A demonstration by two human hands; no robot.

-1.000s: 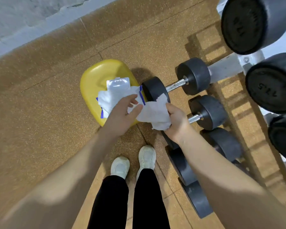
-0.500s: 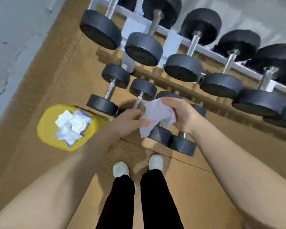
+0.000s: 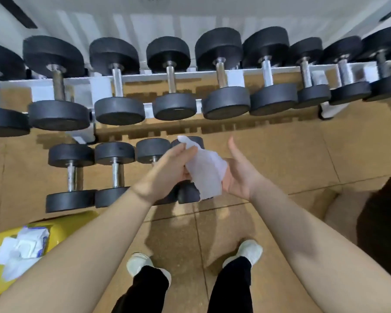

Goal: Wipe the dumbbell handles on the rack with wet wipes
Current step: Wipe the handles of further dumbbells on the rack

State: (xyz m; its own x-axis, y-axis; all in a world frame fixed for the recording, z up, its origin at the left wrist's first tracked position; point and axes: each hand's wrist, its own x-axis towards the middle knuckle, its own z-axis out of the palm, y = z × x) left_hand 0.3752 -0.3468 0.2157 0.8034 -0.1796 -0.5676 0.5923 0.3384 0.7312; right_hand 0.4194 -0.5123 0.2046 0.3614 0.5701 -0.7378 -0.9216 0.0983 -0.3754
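Observation:
A white wet wipe (image 3: 204,171) hangs between my hands at chest height. My left hand (image 3: 167,169) grips its left edge with curled fingers. My right hand (image 3: 237,172) lies palm-up under the wipe, thumb raised and fingers hidden beneath the cloth. Beyond them the white rack (image 3: 190,75) carries a row of black dumbbells with steel handles (image 3: 171,79). The wipe touches no handle.
Several smaller dumbbells (image 3: 71,175) lie on the brown floor just in front of my hands. A yellow stool (image 3: 0,263) at lower left holds a wipes packet (image 3: 29,242) and loose wipes. My shoes (image 3: 138,263) stand below. A dark object sits at the right edge.
My view has swung up from the stool to face the rack. The wipe stays between both hands; my right hand has turned from gripping it to lying palm-up under it.

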